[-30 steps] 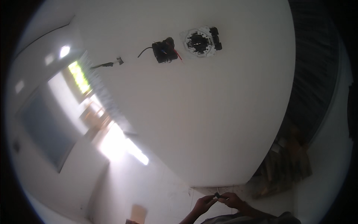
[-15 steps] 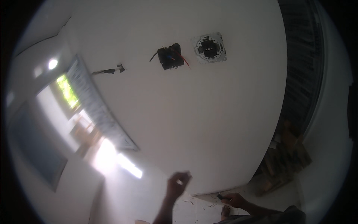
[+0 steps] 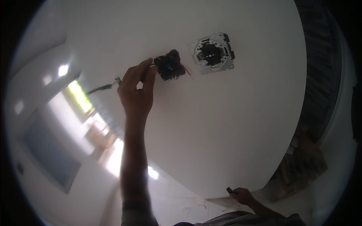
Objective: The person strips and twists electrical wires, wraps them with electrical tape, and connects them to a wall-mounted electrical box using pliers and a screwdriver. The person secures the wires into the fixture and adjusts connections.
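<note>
My left hand (image 3: 136, 88) is raised to the white wall, thumb and forefinger pinched on the dark wire (image 3: 152, 65) at the left of a square black wall box (image 3: 168, 68). A red wire (image 3: 185, 69) sticks out from the box's right side, and a bit of blue shows inside. Low at the right, my right hand (image 3: 244, 196) is closed around a small black tool (image 3: 229, 190); its kind is too small to make out. Right of the box, a socket insert (image 3: 210, 55) with a metal frame and dark centre is set in the wall.
A cable stub (image 3: 102, 88) comes out of the wall on the left. Beyond the wall's left edge is a bright window (image 3: 79, 96). A dark opening (image 3: 316, 67) runs along the right, with stacked wooden pieces (image 3: 301, 165) below. Scraps lie on the floor (image 3: 181, 206).
My left hand has risen from low down to the black box and pinched the wire at its left. My right hand stays low with the tool. The view has shifted slightly.
</note>
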A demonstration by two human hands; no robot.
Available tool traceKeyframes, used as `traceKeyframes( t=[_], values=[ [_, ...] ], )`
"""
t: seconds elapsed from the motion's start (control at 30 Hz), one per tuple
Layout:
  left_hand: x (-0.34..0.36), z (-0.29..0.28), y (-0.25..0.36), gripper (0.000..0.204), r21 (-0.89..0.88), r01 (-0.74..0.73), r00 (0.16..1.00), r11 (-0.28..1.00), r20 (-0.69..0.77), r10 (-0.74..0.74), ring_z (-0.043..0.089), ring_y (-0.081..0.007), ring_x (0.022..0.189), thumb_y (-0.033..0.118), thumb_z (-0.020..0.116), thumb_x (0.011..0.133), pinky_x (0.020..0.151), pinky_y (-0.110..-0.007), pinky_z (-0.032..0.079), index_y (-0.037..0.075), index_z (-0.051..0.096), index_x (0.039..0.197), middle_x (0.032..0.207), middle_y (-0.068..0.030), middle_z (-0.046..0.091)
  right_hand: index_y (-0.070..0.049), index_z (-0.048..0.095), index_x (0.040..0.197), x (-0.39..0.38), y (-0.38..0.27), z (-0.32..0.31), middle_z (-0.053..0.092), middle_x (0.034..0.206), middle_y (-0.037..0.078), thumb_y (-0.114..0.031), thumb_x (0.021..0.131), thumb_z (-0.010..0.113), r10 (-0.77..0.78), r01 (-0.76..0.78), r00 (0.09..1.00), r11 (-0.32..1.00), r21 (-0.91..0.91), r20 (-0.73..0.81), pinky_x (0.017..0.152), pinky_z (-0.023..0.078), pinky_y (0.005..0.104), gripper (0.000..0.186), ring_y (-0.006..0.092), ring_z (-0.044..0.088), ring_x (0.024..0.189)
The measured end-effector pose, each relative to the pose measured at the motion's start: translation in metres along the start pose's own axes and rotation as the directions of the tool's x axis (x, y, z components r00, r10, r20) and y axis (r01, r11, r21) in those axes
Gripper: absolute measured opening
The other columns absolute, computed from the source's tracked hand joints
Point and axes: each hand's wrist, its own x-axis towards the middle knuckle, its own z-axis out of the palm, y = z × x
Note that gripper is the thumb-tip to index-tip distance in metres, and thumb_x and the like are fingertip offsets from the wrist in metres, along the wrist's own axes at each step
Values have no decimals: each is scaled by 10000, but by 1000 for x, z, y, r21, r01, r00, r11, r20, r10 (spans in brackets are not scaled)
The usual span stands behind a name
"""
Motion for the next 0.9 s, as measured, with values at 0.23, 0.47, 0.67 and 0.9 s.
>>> traceKeyframes(
  t=[0.23, 0.47, 0.67, 0.9],
  values=[
    [44, 1, -12, 298, -280, 388, 917, 878, 26, -397, 582, -79, 630, 275, 715, 1023, 566, -228, 443, -14, 774, 1057, 771, -26, 683, -19, 782, 1060, 2, 8, -7, 776, 985, 159, -331, 863, 861, 18, -17, 997, 1000, 19, -72, 860, 586, 377, 377, 256, 756, 925],
    [49, 8, -12, 297, -565, 488, 851, 665, 141, -505, 599, -99, 663, 219, 788, 957, 595, -247, 452, -54, 754, 1068, 776, -36, 674, -16, 781, 1060, 2, 3, 15, 776, 980, 155, -378, 868, 842, 69, -66, 986, 998, 22, -149, 855, 579, 375, 415, 255, 751, 908],
    [5, 22, -32, 291, -190, 125, 991, 974, -13, -130, 622, -125, 747, 211, 871, 865, 676, -285, 491, 10, 748, 1035, 836, -40, 677, -40, 794, 1033, 1, 2, 44, 783, 932, 127, -336, 894, 822, 97, -92, 963, 995, 30, -253, 795, 589, 371, 328, 238, 758, 840],
    [10, 31, -27, 300, 2, -68, 997, 998, -45, 68, 600, -167, 773, 244, 924, 795, 711, -338, 485, 60, 742, 946, 885, -38, 679, -38, 789, 1043, 5, -7, 58, 780, 934, 135, -345, 897, 827, 95, -93, 951, 995, 22, -294, 801, 587, 379, 342, 241, 758, 849]
  ],
)
